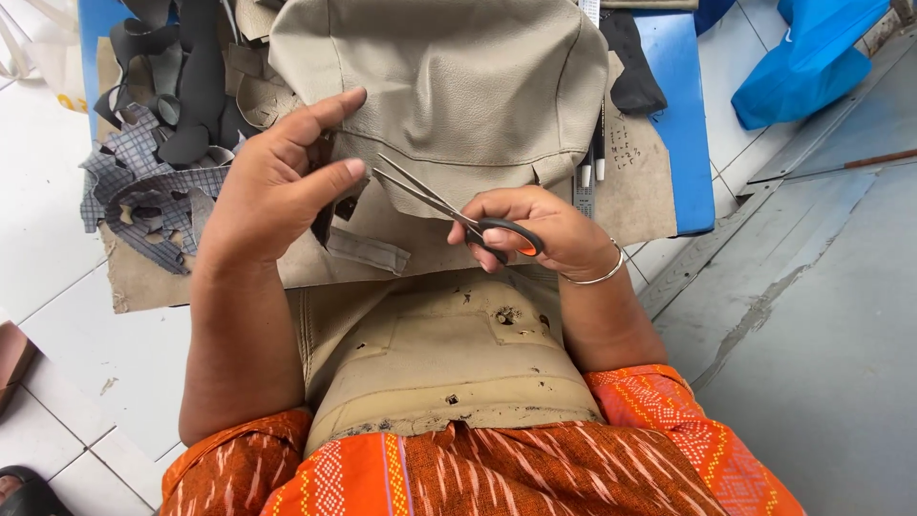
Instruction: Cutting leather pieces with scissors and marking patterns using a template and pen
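Here, scissors [457, 212] in right fingers [511, 236].

Beige leather cover [449, 86] at upper centre, scissors [457, 212] with black-and-orange handles, grey checked fabric scraps [138, 182] at upper left, blue table [683, 115], blue bag [807, 57] at upper right, orange patterned garment [497, 473] below.

The beige leather cover [439, 86] fills the middle of the blue table [683, 115], so nothing passes there. On the left, a heap of dark and checked scraps [158, 143] blocks the way. The open scissors [449, 205] cross the gap between both hands. To the right, the grey floor [821, 315] lies open, with a blue bag [812, 57] farther off.
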